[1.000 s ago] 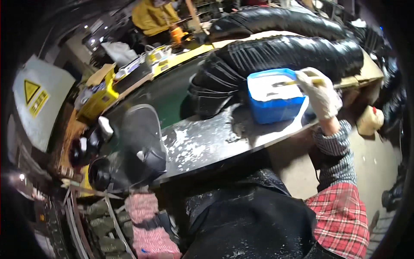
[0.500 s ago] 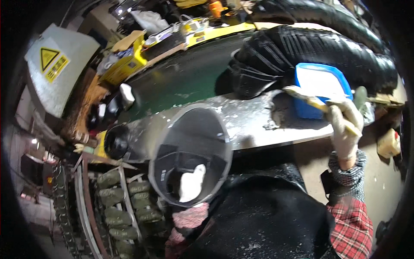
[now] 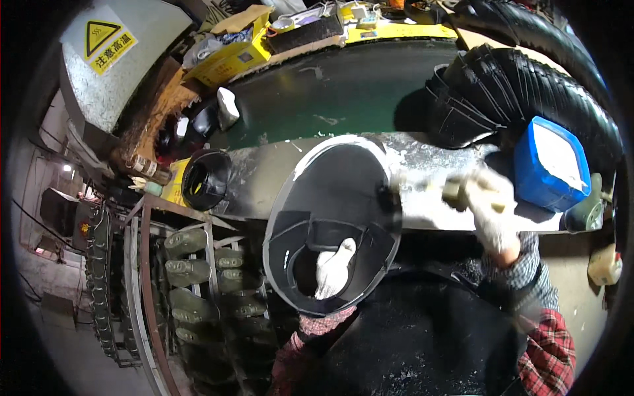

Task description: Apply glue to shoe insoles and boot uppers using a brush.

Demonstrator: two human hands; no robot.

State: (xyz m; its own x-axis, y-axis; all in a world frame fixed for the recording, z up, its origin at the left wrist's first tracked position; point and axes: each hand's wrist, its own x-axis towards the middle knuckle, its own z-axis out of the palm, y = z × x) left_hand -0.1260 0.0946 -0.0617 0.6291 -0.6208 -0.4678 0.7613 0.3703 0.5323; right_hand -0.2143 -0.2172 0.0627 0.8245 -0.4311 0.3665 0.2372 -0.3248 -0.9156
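Observation:
A black, hollow, cone-shaped piece with an oval mouth [image 3: 337, 191] tilts toward me above the bench's near edge. White coating lines the far part of its rim. My left hand [image 3: 333, 269], in a white glove, shows inside the lower part of the piece and supports it. Its fingers appear closed against the wall, partly hidden. My right hand [image 3: 489, 198], also gloved in white, is closed around a brush [image 3: 452, 189]. Motion blurs the brush, whose tip lies by the right side of the rim. To the right stands a blue tub [image 3: 548, 165] with white contents.
Nested black cone-shaped pieces [image 3: 515, 92] lie at the bench's far right. A metal strip [image 3: 436, 155] edges the green bench top [image 3: 317, 92]. Racks of dark olive, shoe-shaped items [image 3: 188, 270] stand lower left. A grey cover with a yellow warning sign [image 3: 105, 39] is upper left.
My right hand has moved left with the brush, from beside the blue tub to the cone-shaped piece. White coating now shows on the piece's far rim. The whole view has shifted.

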